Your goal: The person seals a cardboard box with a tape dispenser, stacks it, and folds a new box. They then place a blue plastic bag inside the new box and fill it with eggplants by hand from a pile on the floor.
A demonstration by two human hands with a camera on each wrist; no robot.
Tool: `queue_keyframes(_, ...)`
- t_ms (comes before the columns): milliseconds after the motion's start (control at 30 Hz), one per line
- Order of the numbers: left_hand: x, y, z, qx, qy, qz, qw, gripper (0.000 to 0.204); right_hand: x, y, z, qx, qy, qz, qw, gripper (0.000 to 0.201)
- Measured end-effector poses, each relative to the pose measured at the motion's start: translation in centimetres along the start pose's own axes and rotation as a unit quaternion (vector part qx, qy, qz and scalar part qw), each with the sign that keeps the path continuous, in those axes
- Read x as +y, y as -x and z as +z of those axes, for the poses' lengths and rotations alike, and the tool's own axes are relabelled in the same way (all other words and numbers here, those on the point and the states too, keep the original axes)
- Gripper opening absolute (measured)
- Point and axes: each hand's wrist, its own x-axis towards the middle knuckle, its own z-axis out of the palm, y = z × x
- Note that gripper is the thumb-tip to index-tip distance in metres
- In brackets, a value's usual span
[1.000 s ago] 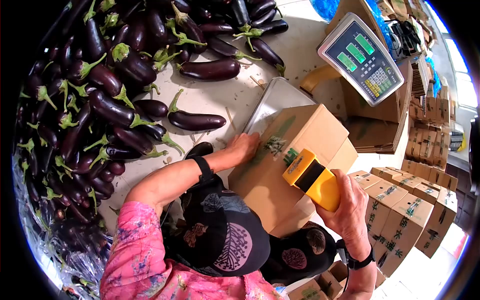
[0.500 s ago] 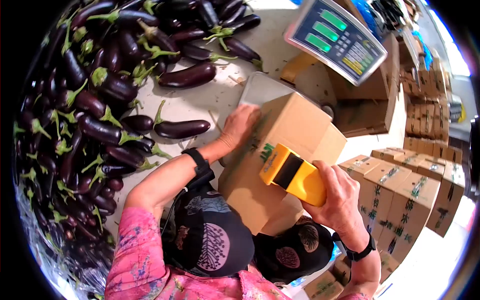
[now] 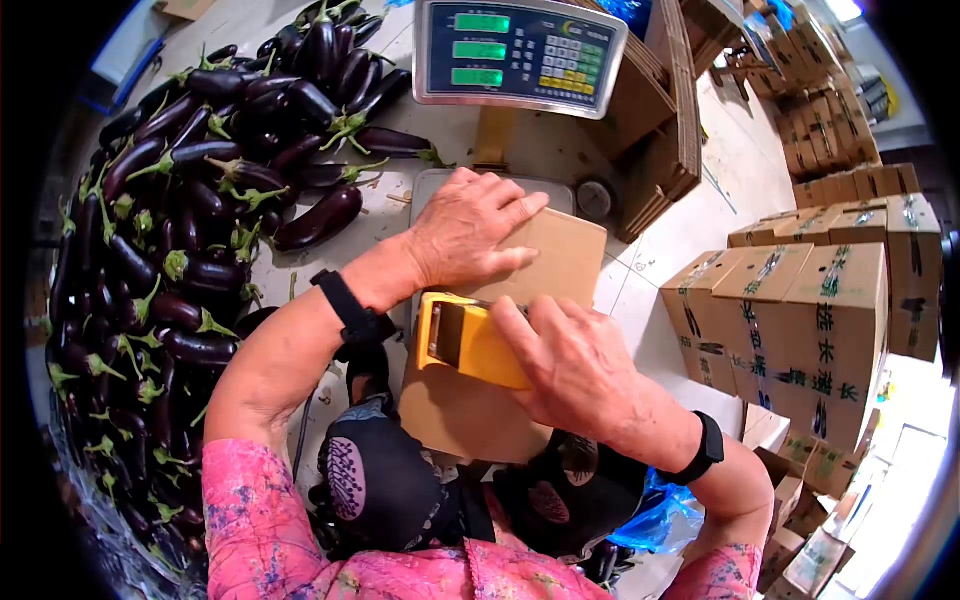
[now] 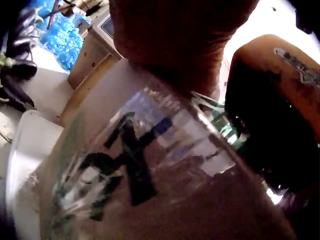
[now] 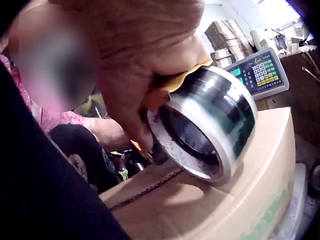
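Observation:
A cardboard box (image 3: pixel 565 255) stands on the scale's metal platform (image 3: pixel 428 186) before the person's knees. My left hand (image 3: pixel 475 230) lies with extended fingers on the box top near its far edge. My right hand (image 3: pixel 590 375) grips a yellow tape dispenser (image 3: pixel 500 350) over the top, its front end close to the left edge. In the right wrist view the dispenser carries a roll of tape (image 5: pixel 235 110) just over the cardboard. Clear tape (image 4: pixel 145 150) covers dark printed characters on the box side in the left wrist view.
A heap of eggplants (image 3: pixel 190 270) fills the left side. The scale's display (image 3: pixel 520 55) rises behind the box, with flattened cartons (image 3: pixel 660 150) to its right. Taped boxes (image 3: pixel 790 330) are stacked at the right, and blue plastic (image 3: pixel 660 515) lies by the right knee.
The left hand has moved from the box's left side onto its top. The right hand has brought the tape dispenser leftward across the box. The head view has turned, so the scale display appears upright.

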Motion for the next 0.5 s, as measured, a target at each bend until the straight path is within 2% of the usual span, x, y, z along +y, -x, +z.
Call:
queue_keyframes(33, 0.1, 0.0, 0.1, -0.01, -0.009, 0.003, 1.0, 0.061, -0.1, 0.0, -0.2, -0.005, -0.008, 0.001, 1.0, 0.057)
queue_keyframes(167, 0.0, -0.3, 0.1, -0.025, -0.056, 0.022, 0.998, 0.059, 0.0, 0.5, -0.3, 0.021, -0.01, 0.001, 1.0, 0.058)
queue_keyframes(200, 0.1, -0.4, 0.1, -0.029, -0.071, 0.028, 0.997, 0.059, -0.2, 0.5, -0.1, 0.01, -0.016, 0.026, 0.999, 0.066)
queue_keyframes(267, 0.3, -0.5, 0.2, -0.038, -0.099, 0.03, 0.994, 0.055, -0.6, 0.4, 0.5, 0.008, 0.029, 0.013, 0.999, 0.065)
queue_keyframes(333, 0.7, -2.0, -0.1, -0.119, -0.089, -0.019, 0.989, 0.052, -1.4, 0.3, 0.8, -0.008, 0.096, -0.001, 0.995, 0.066)
queue_keyframes(367, 0.9, -2.6, 0.1, -0.158, -0.084, -0.049, 0.983, 0.05, -1.6, 0.3, 0.8, -0.007, 0.085, -0.001, 0.996, 0.067)
queue_keyframes(400, 1.1, -3.0, 0.8, -0.144, -0.106, -0.028, 0.983, 0.047, -1.6, 0.3, 0.7, -0.007, 0.075, -0.002, 0.997, 0.068)
queue_keyframes(467, 0.8, -2.3, 1.5, -0.063, -0.088, -0.006, 0.994, 0.047, -1.1, 0.3, 0.9, -0.009, 0.051, -0.006, 0.999, 0.073)
queue_keyframes(500, 0.9, -2.2, 1.8, -0.025, -0.077, 0.011, 0.997, 0.047, -1.0, 0.2, 0.9, 0.009, 0.075, -0.016, 0.997, 0.064)
